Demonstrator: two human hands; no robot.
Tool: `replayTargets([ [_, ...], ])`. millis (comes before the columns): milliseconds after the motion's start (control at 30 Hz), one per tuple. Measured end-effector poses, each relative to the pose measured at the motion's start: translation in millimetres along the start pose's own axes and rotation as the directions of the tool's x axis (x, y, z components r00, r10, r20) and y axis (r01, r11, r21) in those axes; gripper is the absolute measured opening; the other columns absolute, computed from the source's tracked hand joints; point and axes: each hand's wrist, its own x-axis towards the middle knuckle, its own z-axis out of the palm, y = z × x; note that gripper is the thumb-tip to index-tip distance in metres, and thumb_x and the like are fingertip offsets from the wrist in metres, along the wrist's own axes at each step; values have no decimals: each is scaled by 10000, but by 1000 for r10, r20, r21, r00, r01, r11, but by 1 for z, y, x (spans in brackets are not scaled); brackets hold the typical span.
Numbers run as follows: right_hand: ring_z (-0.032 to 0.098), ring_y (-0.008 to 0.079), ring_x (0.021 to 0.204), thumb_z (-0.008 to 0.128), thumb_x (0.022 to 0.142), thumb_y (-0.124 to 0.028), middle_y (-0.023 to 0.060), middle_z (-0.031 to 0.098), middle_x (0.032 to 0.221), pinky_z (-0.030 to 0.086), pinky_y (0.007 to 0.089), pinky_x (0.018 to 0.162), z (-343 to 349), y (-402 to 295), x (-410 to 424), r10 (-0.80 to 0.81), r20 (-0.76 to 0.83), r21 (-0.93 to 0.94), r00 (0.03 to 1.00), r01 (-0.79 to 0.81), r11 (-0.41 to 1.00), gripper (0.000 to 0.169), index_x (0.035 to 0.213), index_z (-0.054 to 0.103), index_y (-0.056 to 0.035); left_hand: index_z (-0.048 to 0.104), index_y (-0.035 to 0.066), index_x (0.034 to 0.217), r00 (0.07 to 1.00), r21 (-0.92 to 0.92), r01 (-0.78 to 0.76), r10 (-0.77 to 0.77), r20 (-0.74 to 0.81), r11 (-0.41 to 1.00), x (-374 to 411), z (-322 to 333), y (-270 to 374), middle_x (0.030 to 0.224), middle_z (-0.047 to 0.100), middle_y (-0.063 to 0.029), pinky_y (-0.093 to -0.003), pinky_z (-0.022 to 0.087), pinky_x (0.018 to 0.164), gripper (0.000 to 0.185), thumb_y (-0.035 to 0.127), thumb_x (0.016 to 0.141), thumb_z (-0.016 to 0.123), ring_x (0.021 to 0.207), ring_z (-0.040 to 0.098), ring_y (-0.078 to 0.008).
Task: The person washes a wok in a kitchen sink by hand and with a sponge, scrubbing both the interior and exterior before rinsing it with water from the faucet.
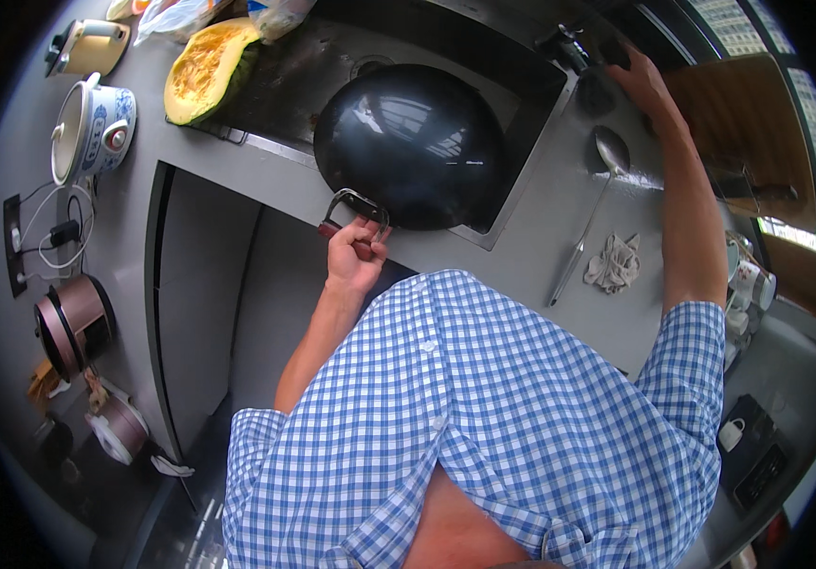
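A black wok [411,142] lies bottom up over the sink, its rounded underside facing me and catching the light. My left hand [357,252] grips its looped metal handle with a dark red grip [328,227] at the near edge. Out at the far right, beside the faucet [573,48], my right hand [641,82] has its fingers around a dark object [614,53], too unclear to name. On the counter between my right arm and the sink are a long-handled metal ladle [611,149] and a crumpled grey cloth [614,264].
The sink's metal rim [500,224] frames the wok. A cut pumpkin half [209,71] and plastic bags [180,18] sit left of it. Further left stand a blue-and-white ceramic cooker [95,131] and a kettle [91,46]. Wooden cutting boards [749,121] lean by the window.
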Motion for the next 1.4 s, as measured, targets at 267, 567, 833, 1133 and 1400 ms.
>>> replayTargets([
  [267, 684, 379, 1189, 674, 883, -276, 270, 681, 1321, 515, 431, 1032, -23, -39, -8, 37, -1, -102, 999, -37, 994, 648, 1463, 581, -4, 643, 92, 1267, 999, -7, -10, 10, 44, 1000, -3, -7, 3, 1208, 704, -35, -231, 453, 684, 448, 21, 841, 521, 1086, 638, -183],
  [567, 682, 397, 1192, 694, 861, -278, 263, 689, 1301, 510, 437, 1034, -20, -45, -23, -7, -79, -74, 997, 1, 997, 657, 1461, 589, -29, 648, 86, 1269, 996, 42, -48, 45, 71, 998, -11, 6, 5, 1201, 714, -31, -233, 448, 686, 436, 34, 852, 529, 1069, 647, -144],
  [833, 689, 378, 1196, 699, 862, -262, 265, 689, 1312, 506, 434, 1048, -21, -55, -34, 102, -85, -20, 991, -104, 994, 650, 1455, 595, -18, 645, 87, 1276, 989, 93, -100, 89, 114, 991, -23, 30, 18, 1206, 721, -22, -237, 439, 679, 424, 50, 869, 529, 1047, 650, -110],
  [1133, 646, 362, 1260, 737, 909, -358, 227, 656, 1370, 509, 438, 1064, 11, -151, -55, 146, -81, 367, 986, -107, 924, 691, 1493, 555, -37, 639, 76, 1257, 977, 145, -133, 105, 185, 981, -24, 52, 31, 1197, 724, -22, -247, 447, 684, 409, 48, 861, 538, 1037, 643, -96],
  [1400, 626, 348, 1205, 741, 901, -396, 175, 631, 1341, 481, 487, 976, 89, -320, -61, -539, -165, 0, 826, 546, 838, 507, 1371, 656, -226, 635, 75, 1246, 979, 137, -134, 109, 174, 982, -32, 67, 30, 1196, 717, -28, -254, 455, 682, 435, 36, 824, 533, 967, 625, -96],
])
